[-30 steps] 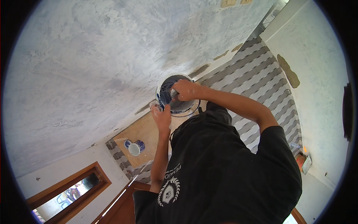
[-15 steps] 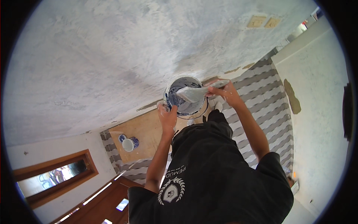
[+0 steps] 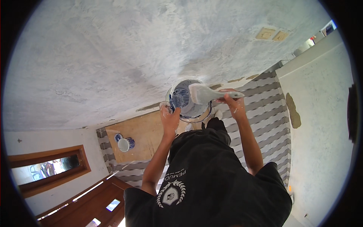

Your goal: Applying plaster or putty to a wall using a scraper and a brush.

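My left hand (image 3: 170, 119) grips the near-left edge of a round paint bucket (image 3: 196, 112), its thumb hooked over the rim. Inside, the bucket is smeared with pale grey-white paint, and dark blue patches show through the streaks. Closed round the handle of a wide paintbrush (image 3: 206, 94) is my right hand (image 3: 236, 105). The brush lies level across the right side of the bucket's mouth, its paint-coated bristles pointing left over the inside. Whether the bristles touch the bucket's wall I cannot tell. White paint specks dot both hands.
A large wall (image 3: 124, 56) with patchy grey-white coating rises just beyond the bucket. Two socket plates (image 3: 266, 33) sit on it at the upper right. On a tan board (image 3: 145, 130) over the tiled floor (image 3: 261, 113) stands a smaller blue-and-white pail (image 3: 126, 144). A wooden door (image 3: 94, 202) is at lower left.
My right hand has drawn the paintbrush a little to the right and turned it, so its bristles show more broadside. The left hand keeps its hold on the bucket. The view has shifted slightly.
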`<control>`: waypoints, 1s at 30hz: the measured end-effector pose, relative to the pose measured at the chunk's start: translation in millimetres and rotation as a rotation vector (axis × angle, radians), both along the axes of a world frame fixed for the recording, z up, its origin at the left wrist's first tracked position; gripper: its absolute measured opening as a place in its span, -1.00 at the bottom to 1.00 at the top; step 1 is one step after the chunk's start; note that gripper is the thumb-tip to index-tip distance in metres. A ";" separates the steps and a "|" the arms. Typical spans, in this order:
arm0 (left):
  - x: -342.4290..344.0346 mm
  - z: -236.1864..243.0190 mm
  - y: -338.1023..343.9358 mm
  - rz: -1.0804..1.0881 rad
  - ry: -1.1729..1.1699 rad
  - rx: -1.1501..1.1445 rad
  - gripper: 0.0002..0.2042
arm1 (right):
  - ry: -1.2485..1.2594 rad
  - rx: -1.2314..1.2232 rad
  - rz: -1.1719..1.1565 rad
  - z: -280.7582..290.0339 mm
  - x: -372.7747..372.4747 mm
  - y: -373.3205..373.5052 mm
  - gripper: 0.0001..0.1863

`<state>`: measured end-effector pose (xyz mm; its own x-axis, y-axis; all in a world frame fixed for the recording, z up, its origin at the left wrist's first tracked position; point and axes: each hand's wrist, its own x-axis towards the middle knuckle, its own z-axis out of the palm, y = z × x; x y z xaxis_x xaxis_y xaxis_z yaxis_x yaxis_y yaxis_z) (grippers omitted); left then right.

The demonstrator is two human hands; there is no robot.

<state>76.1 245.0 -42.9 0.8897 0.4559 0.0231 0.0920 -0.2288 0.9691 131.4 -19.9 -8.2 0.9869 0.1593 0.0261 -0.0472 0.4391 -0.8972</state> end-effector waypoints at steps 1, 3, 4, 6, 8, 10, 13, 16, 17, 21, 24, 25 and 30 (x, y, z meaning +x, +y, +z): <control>2.6 -0.9 -0.1 -0.002 -0.007 0.012 -0.76 | 0.023 -0.082 0.003 4.0 -0.2 1.2 -0.72; 2.7 -2.2 -1.7 -0.005 0.009 0.020 -0.75 | 0.050 -0.163 -0.017 4.7 -1.9 4.5 -0.73; 3.6 -1.5 -3.4 0.008 0.024 0.029 -0.73 | 0.083 -0.127 -0.025 0.5 -2.4 6.0 -0.74; 4.7 -6.4 -1.9 -0.022 0.055 0.035 -0.73 | 0.117 -0.089 -0.055 -7.5 -5.1 7.1 -0.75; 8.5 -17.7 0.7 -0.045 0.084 0.047 -0.73 | 0.134 -0.059 -0.039 -13.4 -4.9 9.6 -0.77; 14.1 -20.6 -1.8 -0.035 0.100 0.022 -0.73 | 0.148 -0.040 -0.082 -14.0 -9.5 13.1 -0.79; 19.5 -6.4 -13.1 -0.076 0.135 0.061 -0.73 | 0.150 -0.072 -0.095 -21.1 -15.9 13.5 -0.81; 27.2 -22.2 -17.6 -0.118 -0.003 0.203 -0.74 | 0.108 -0.047 -0.123 -22.5 -18.2 9.8 -0.84; 29.1 -26.1 -19.0 -0.140 -0.007 0.209 -0.74 | 0.144 -0.022 -0.137 -19.9 -18.8 8.3 -0.84; 35.5 -42.4 -19.9 -0.156 0.045 0.113 -0.76 | 0.220 -0.049 -0.179 -22.6 -19.5 2.4 -0.85; 38.8 -44.9 -23.3 -0.192 0.108 0.005 -0.77 | 0.226 -0.004 -0.216 -28.6 -23.3 -3.4 -0.83; 40.6 -48.8 -22.7 -0.175 0.120 -0.017 -0.77 | 0.226 0.005 -0.242 -28.7 -24.9 -5.8 -0.83; 50.7 -53.0 -30.6 -0.220 0.148 -0.162 -0.78 | 0.209 -0.039 -0.258 -27.0 -31.2 -17.3 -0.80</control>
<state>126.9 214.4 -95.9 0.9558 0.2390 -0.1712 0.2001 -0.1020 0.9745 100.2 -37.2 -35.2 0.9782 -0.0992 -0.1825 -0.1240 0.4259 -0.8962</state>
